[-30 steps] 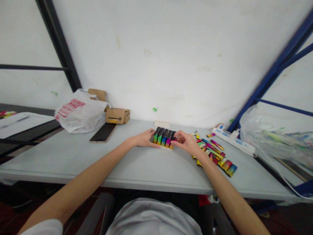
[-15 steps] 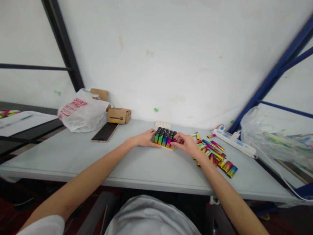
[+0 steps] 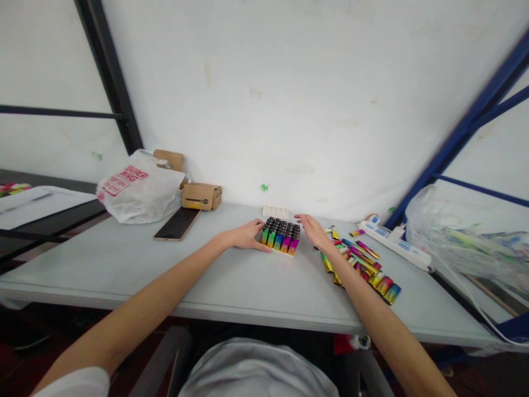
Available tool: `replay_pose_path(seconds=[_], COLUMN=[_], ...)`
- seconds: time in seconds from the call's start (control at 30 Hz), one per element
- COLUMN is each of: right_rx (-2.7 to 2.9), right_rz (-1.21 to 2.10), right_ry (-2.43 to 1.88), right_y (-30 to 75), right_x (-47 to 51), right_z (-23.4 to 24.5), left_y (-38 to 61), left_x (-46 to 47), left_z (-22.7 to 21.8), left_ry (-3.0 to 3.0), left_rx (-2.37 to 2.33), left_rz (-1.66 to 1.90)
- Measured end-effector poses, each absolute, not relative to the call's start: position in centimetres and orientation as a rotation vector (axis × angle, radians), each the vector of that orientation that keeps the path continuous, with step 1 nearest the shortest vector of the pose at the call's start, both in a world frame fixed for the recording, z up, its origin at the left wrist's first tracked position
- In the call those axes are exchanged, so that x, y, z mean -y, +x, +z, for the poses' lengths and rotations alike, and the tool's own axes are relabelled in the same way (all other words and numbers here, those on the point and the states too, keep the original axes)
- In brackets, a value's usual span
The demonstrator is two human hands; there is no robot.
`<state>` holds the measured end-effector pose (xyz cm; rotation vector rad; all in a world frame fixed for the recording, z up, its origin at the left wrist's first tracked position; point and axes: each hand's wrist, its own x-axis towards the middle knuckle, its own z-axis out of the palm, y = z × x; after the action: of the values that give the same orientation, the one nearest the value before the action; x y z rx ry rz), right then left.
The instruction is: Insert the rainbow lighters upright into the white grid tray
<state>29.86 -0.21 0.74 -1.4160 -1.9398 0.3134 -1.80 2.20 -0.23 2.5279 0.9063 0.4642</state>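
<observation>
A block of lighters (image 3: 279, 240) with black tops and shiny rainbow-coloured bodies stands upright in rows in a low white tray (image 3: 283, 253). My left hand (image 3: 249, 235) grips the left side of this block, its thumb at the front corner and its fingers toward the back. To the right of the lighters is my right hand (image 3: 313, 230), fingers stretched out and apart from the block, holding nothing that I can see. Beside my right forearm lies a loose pile of shiny coloured pieces (image 3: 363, 262), partly hidden by the arm.
Behind the lighters, a white slotted tray (image 3: 275, 212) lies near the wall. At left are a phone (image 3: 177, 224), a small cardboard box (image 3: 201, 197) and a white plastic bag (image 3: 140, 190). A power strip (image 3: 395, 242) and clear plastic bag (image 3: 438, 226) are at right.
My right hand has let go at the front right corner of the lighters and moved back and to the right, its fingers extending. My left hand stays in place.
</observation>
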Motion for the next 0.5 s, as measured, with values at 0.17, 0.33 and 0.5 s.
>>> replay_pose_path(seconds=[0.17,0.33,0.5], right_rx=[2.401,2.594,2.486], right_rz=[0.12,-0.012,-0.082], right_ry=[-1.401,-1.618,-1.785], right_y=[29.2,26.8,29.0], right_x=[-4.6,-5.7,-3.0], right_z=[2.7,2.7,2.6], left_y=[-1.9,-1.9,-2.2], left_x=[-2.3,-2.3,-2.6], left_z=[-0.3,-0.2,0.3], left_ry=[2.536,2.533,2.568], left_rx=[-0.901,-0.847,-0.827], left_rz=[0.458,0.497,0.525])
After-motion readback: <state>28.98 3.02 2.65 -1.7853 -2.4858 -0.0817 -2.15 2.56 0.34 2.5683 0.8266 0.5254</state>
